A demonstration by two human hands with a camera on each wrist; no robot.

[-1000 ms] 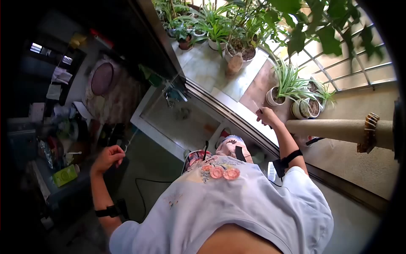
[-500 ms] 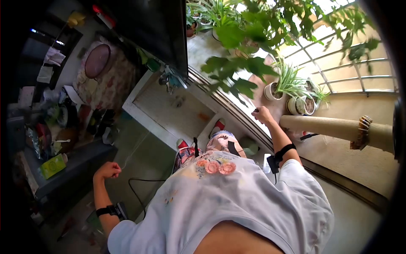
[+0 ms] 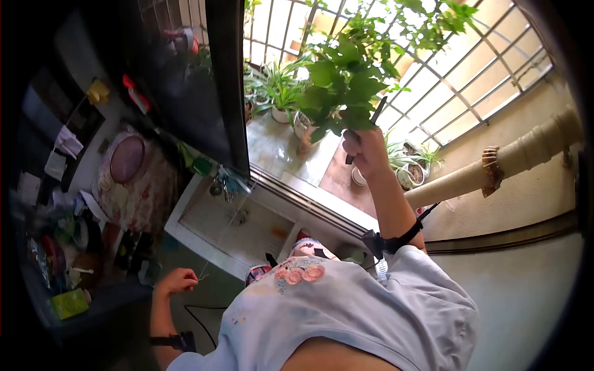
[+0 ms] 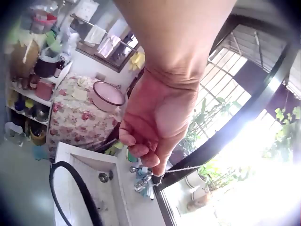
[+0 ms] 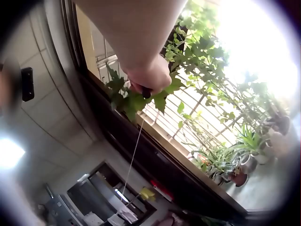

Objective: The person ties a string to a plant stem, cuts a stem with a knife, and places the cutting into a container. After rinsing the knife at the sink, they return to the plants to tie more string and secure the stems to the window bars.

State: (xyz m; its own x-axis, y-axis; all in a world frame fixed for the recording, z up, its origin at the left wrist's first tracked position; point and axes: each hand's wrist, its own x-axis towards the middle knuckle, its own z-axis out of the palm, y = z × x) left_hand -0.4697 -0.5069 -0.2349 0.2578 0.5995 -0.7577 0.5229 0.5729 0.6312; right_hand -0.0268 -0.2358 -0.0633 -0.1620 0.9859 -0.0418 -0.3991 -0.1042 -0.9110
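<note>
In the head view my right hand (image 3: pixel 369 151) is raised at the leaves of a climbing plant (image 3: pixel 346 74), gripping a slim black tool (image 3: pixel 379 109) that pokes out above and below the fist; its kind is unclear. From the right wrist, the tool's dark end (image 5: pixel 146 92) shows beneath the fist, with broad green leaves (image 5: pixel 129 104) close around it. Low on the left, my left hand (image 3: pixel 176 281) pinches a thin white string (image 3: pixel 203 272) between thumb and curled fingers. The left wrist view shows the string (image 4: pixel 186 168) running off from the fingertips.
Potted plants (image 3: pixel 281 114) line a ledge in front of a metal window grille (image 3: pixel 458 93). A thick pipe (image 3: pixel 451 185) crosses at right. A white sink (image 3: pixel 204 238) lies below the sliding door frame (image 3: pixel 229 93). At left, a cluttered table holds a green box (image 3: pixel 70 303).
My right hand has risen from beside the ledge up to the leaves, carrying the black tool. The left hand stays low with the string. The head view has shifted to show more of the window grille.
</note>
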